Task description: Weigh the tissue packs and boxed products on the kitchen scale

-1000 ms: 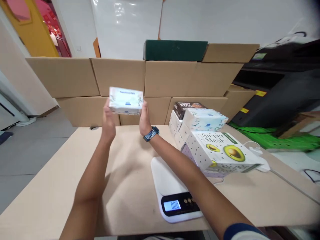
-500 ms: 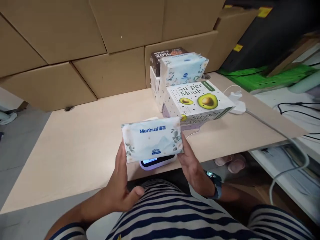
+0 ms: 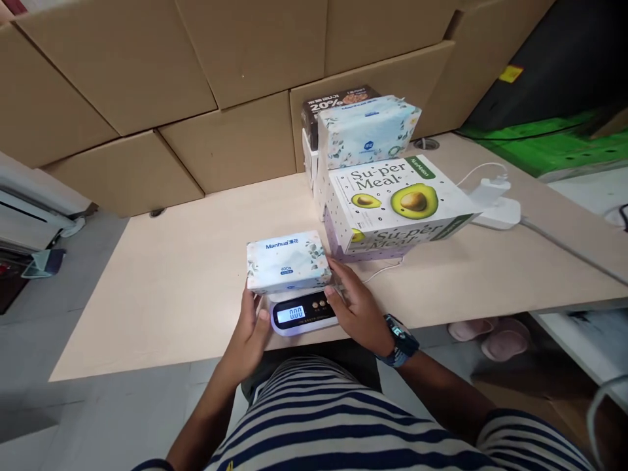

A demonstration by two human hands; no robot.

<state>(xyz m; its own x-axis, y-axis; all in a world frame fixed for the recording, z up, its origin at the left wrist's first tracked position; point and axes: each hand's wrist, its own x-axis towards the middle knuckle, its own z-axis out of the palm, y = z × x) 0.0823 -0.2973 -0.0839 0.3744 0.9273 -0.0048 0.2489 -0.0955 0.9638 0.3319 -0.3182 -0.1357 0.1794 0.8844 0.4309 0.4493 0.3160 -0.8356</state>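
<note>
Between my two hands is a light-blue Manhua tissue pack [image 3: 288, 261], lying flat over the plate of a digital scale [image 3: 304, 315]. The scale's lit display reads 0.00, and I cannot tell whether the pack touches the plate. My left hand [image 3: 250, 337] grips the pack's near left corner, fingers underneath or along the side, thumb near the scale's left end. My right hand [image 3: 357, 304] holds the right side, its thumb beside the pack's near right corner. A watch is on my right wrist.
Right of the scale stands a Su-per Meal avocado box [image 3: 402, 196]. Behind it are another tissue pack [image 3: 367, 134] and a brown box [image 3: 314, 114]. A white power adapter [image 3: 495, 203] with cables lies further right. Stacked cardboard boxes [image 3: 235, 150] line the table's [image 3: 167, 288] back edge.
Both hands have lowered the tissue pack, tilting it from facing me to lying flatter over the scale. More of the scale's front and display shows now. The view has shifted slightly.
</note>
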